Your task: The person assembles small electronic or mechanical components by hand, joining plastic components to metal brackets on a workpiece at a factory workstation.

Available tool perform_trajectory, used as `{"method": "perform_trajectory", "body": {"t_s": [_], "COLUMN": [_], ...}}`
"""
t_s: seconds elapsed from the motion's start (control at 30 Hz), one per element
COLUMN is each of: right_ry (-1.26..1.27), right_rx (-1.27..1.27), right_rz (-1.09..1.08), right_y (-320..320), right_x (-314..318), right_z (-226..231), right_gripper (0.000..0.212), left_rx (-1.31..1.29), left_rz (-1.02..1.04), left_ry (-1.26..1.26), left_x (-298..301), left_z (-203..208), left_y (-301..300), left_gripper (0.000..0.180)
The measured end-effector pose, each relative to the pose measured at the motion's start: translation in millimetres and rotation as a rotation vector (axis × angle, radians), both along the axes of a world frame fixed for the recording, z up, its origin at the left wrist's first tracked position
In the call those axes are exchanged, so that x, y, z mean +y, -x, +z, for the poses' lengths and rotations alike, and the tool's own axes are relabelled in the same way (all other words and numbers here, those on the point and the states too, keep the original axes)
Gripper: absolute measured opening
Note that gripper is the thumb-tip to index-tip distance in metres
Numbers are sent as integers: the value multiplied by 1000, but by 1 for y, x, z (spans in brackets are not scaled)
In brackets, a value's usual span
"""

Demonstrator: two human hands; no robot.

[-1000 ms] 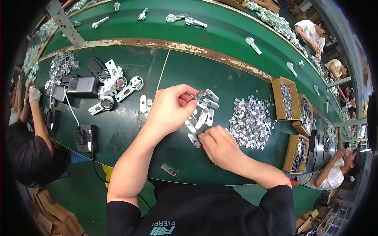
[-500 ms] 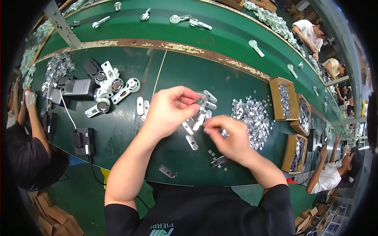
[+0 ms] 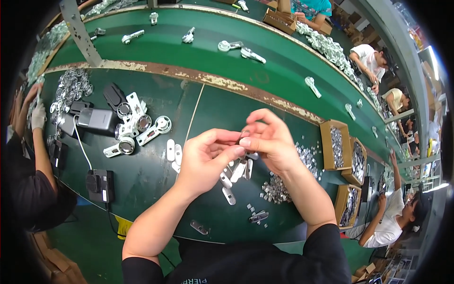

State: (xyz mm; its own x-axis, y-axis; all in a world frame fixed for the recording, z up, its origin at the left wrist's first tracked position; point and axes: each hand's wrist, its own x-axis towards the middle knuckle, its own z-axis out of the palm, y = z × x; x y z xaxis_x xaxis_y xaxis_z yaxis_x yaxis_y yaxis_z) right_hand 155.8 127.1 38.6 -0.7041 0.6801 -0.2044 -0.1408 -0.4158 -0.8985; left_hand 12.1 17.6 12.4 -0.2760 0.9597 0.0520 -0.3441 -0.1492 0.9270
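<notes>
My left hand (image 3: 207, 158) pinches a small thin oval plate (image 3: 241, 137), seen nearly edge-on between thumb and fingers. Against the same plate, the thumb and forefinger of my right hand (image 3: 272, 144) are pressed together; whether they also hold a smaller piece is hidden. Just beneath both hands lies a loose group of pale oval covers (image 3: 239, 171), partly covered by my fingers. Several more white oval covers (image 3: 170, 150) lie left of my left hand. Beside my right wrist spreads a heap of small shiny metal pieces (image 3: 276, 189), partly behind the forearm.
Open cardboard boxes (image 3: 326, 144) of metal parts line the right. White handheld fans (image 3: 142, 124), a grey device (image 3: 97, 120) and a black box (image 3: 100, 185) stand left. Beyond the brown ledge (image 3: 213, 80), a green belt (image 3: 198, 57) carries white parts. Co-workers sit on both sides.
My right hand has moved up and left from beside the metal pieces to meet my left hand at the oval plate. The view has shifted slightly, so the bench appears lower.
</notes>
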Motion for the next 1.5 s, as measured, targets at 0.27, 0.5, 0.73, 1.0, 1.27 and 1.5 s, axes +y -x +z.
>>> {"method": "perform_trajectory", "body": {"t_s": [0.27, 0.5, 0.73, 1.0, 1.27, 1.5], "right_ry": [-1522, -920, -722, -818, -593, -344], "right_rx": [-729, -494, -7, -159, 43, 174], "right_rz": [-390, -214, 18, 17, -14, 120], "right_y": [76, 71, 29, 21, 18, 12], "right_x": [204, 199, 12, 12, 2, 3], "right_z": [-30, -9, 10, 7, 15, 23], "right_gripper": [57, 58, 54, 49, 46, 55], "left_rx": [-158, -197, -281, -271, -388, -648], "left_rz": [98, 115, 49, -76, -182, -400], "left_ry": [48, 194, 233, 218, 87, -66], "left_x": [7, 8, 9, 9, 3, 5], "left_z": [-10, -4, -7, -4, -8, -17], "left_y": [18, 27, 24, 21, 17, 17], "left_gripper": [8, 15, 12, 18, 28, 22]}}
